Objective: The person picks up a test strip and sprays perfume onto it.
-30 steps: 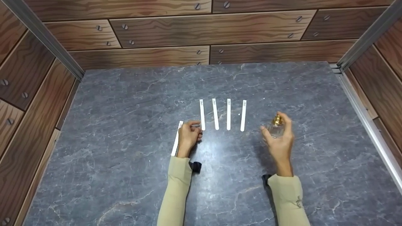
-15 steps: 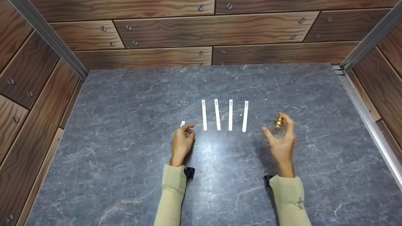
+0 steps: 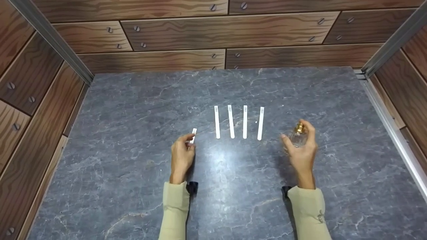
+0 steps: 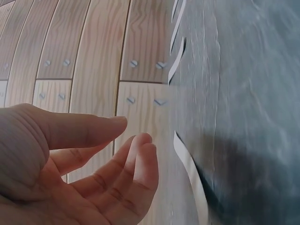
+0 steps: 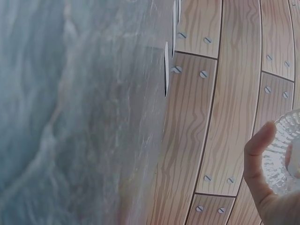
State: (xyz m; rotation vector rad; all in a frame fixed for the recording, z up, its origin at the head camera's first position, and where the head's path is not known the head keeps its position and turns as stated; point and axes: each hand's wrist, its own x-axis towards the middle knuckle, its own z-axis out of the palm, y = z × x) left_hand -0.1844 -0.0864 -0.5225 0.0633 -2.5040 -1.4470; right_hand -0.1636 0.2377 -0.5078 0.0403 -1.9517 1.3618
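My right hand (image 3: 304,156) holds a clear glass perfume bottle (image 3: 298,139) with a gold spray top above the table, index finger on the top. In the right wrist view the ribbed glass of the bottle (image 5: 276,164) shows beside the thumb. My left hand (image 3: 181,157) hovers beside a white paper test strip (image 3: 194,131), loosely curled with nothing held. The left wrist view shows that strip (image 4: 190,166) lying on the table, apart from the fingertips. In the head view the hand covers part of the strip.
Several more white test strips (image 3: 245,122) lie in a spaced row near the middle of the grey marbled table (image 3: 133,116), printed ends away from me. Wood-patterned walls (image 3: 173,33) and metal frame posts enclose the back and sides.
My left hand has moved left and slightly back towards me, across the nearest strip, uncovering its upper end. The right hand, still gripping the perfume bottle, has barely shifted.
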